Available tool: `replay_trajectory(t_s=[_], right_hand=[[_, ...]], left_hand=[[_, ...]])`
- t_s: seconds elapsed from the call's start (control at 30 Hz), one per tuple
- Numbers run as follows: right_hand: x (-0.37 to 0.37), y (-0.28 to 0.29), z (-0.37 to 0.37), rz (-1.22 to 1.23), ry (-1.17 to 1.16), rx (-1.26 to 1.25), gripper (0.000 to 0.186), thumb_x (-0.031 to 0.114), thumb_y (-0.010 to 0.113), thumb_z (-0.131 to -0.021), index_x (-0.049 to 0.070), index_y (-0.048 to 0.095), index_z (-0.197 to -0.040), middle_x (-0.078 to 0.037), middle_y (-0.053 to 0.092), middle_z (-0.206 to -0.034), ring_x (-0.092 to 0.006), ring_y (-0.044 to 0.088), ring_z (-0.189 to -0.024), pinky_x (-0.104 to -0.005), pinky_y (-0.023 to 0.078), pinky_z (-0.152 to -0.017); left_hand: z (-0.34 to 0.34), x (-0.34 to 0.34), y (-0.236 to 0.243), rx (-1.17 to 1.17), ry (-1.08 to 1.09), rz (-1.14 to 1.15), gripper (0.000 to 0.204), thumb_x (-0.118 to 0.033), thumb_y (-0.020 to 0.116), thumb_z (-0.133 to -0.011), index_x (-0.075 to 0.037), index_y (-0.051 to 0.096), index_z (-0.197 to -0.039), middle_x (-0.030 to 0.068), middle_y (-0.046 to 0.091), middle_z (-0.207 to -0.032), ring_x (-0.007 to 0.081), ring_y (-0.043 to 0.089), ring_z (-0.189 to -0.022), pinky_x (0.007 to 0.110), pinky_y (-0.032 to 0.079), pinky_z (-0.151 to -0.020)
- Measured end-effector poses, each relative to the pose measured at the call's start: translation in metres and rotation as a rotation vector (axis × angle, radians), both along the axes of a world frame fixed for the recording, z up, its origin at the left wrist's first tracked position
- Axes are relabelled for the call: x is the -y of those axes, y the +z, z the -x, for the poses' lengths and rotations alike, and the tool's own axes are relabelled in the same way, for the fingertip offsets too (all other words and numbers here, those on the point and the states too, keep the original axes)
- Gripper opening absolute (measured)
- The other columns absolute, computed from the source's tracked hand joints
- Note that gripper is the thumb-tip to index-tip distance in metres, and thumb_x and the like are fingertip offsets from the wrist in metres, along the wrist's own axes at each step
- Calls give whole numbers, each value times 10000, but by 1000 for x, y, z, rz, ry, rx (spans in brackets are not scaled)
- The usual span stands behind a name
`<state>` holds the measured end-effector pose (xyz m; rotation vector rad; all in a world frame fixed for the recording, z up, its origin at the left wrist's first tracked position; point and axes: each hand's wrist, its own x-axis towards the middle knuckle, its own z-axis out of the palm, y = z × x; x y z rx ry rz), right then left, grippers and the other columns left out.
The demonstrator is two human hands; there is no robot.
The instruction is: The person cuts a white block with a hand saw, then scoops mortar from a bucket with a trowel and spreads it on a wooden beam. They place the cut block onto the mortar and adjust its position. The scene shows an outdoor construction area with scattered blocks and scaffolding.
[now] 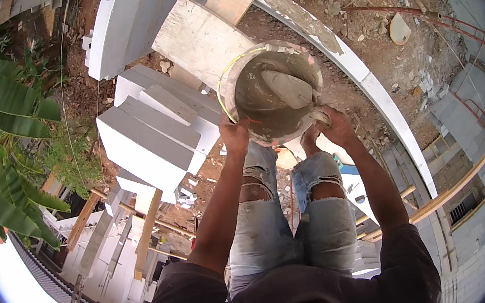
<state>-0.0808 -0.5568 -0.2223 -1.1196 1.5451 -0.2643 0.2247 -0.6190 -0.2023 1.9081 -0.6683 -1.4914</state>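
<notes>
A round bucket (308,58), its rim crusted with dried mortar, is in front of me above my knees. Wet grey mortar (254,98) lies inside it. A mortar-coated trowel (288,87) rests in the bucket, its handle end reaching the rim beside my right hand. My left hand (235,135) is closed on the near left rim, at the foot of the yellow-edged side. On the near right rim, my right hand (337,126) is closed too, against the trowel's handle; its fingertips are partly hidden. The bucket overlaps the end of a pale board (201,38).
Grey-white blocks (147,136) are stacked at the left, with another large block (130,29) beyond. A curved, narrow white wall (374,90) runs down the right side, mortar on its far top. Wooden poles (469,175) cross low right. Rubble ground (355,34) lies far below.
</notes>
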Motion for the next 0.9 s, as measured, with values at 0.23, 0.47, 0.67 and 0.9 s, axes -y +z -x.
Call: replay_trajectory(t_s=[0.23, 0.47, 0.67, 0.9], right_hand=[[-82, 1, 65, -49, -170, 65, 459, 229, 762, -828, 75, 681, -1252, -163, 725, -1170, -274, 712, -1062, -381, 539, -920], [-193, -116, 150, -54, -311, -43, 442, 159, 791, -839, 49, 663, -1247, -99, 720, -1112, -182, 671, -1017, -324, 529, -897], [-247, -278, 208, -166, -443, -50, 413, -3, 722, -870, 57, 642, -1270, -37, 693, -1057, -103, 623, -973, -281, 520, -869], [-174, -410, 241, 166, -274, -380, 446, 167, 764, -866, 86, 644, -1287, -116, 715, -1115, -216, 669, -998, -351, 528, -914]], left_hand=[[-1, -16, -37, -154, 37, 105, 526, 124, 594, -763, 27, 612, -1280, 67, 696, -1132, 157, 652, -964, 304, 518, -858], [-14, -27, -101, -36, -92, 69, 463, 38, 619, -799, -5, 606, -1260, 64, 679, -1122, 173, 640, -1008, 322, 513, -916], [-46, -23, -157, 8, -186, -30, 533, 61, 622, -794, -29, 563, -1317, 75, 665, -1162, 192, 648, -1015, 337, 527, -920], [-32, 28, -139, 119, -264, -113, 567, -11, 662, -877, -57, 493, -1416, 99, 633, -1282, 235, 620, -1169, 389, 519, -1000]])
